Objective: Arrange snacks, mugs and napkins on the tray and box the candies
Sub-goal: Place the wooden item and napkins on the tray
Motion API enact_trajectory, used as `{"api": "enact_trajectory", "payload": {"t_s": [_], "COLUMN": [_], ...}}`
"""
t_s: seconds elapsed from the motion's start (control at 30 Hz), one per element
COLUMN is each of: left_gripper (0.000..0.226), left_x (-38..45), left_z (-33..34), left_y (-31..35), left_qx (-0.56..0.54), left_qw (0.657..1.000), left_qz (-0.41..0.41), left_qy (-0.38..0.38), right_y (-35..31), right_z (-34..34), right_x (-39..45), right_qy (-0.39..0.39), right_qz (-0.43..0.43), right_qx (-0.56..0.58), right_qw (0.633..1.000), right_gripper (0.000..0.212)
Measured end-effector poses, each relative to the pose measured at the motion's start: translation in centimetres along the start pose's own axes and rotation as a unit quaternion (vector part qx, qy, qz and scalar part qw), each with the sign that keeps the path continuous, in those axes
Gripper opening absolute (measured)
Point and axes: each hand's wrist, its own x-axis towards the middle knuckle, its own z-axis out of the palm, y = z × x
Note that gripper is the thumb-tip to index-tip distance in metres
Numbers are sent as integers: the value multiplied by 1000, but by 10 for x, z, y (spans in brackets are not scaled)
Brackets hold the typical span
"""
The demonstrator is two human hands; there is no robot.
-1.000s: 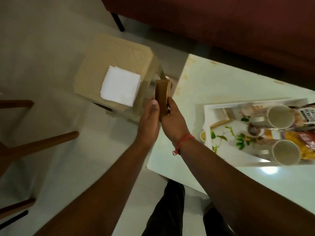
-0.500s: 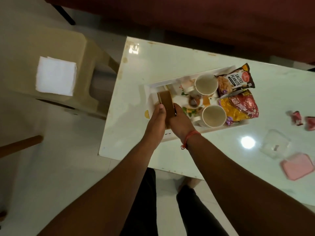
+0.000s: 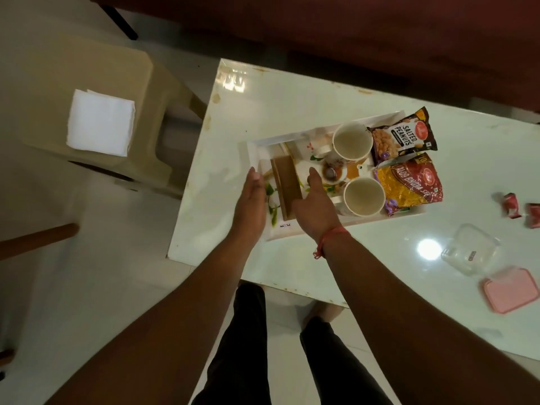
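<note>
Fingers of our left hand [image 3: 251, 197] and right hand [image 3: 314, 204] lie straight and released either side of the holder [image 3: 287, 187], which stands on the tray [image 3: 292, 233]. We judge a careless brush could tip it against the mugs [image 3: 363, 195].

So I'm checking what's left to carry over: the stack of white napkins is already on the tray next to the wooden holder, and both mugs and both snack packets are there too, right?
Not quite. The head view shows the white napkins on the beige stool beside the table, not on the tray. The wooden holder, both mugs and both snack packets are on the tray.
</note>
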Motion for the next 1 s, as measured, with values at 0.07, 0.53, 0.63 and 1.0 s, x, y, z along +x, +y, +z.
{"api": "enact_trajectory", "payload": {"t_s": [0.07, 0.53, 0.63, 1.0], "left_gripper": [47, 35, 39, 53], "left_x": [3, 95, 122, 193], "left_z": [-22, -279, -328, -368], "left_y": [5, 54, 59, 89], "left_qx": [-29, 207, 298, 428], "left_qw": [999, 930, 900, 872], "left_qz": [29, 154, 161, 17], "left_qy": [33, 260, 273, 237], "right_y": [-4, -148, -178, -210], "right_z": [5, 185, 231, 326], "right_x": [-11, 56, 84, 161], "right_qy": [50, -53, -107, -23], "right_qz": [-53, -163, -102, 12], "right_qx": [-30, -121, -84, 17], "right_qw": [997, 978, 985, 1000], "right_gripper": [75, 52, 47, 65]}}
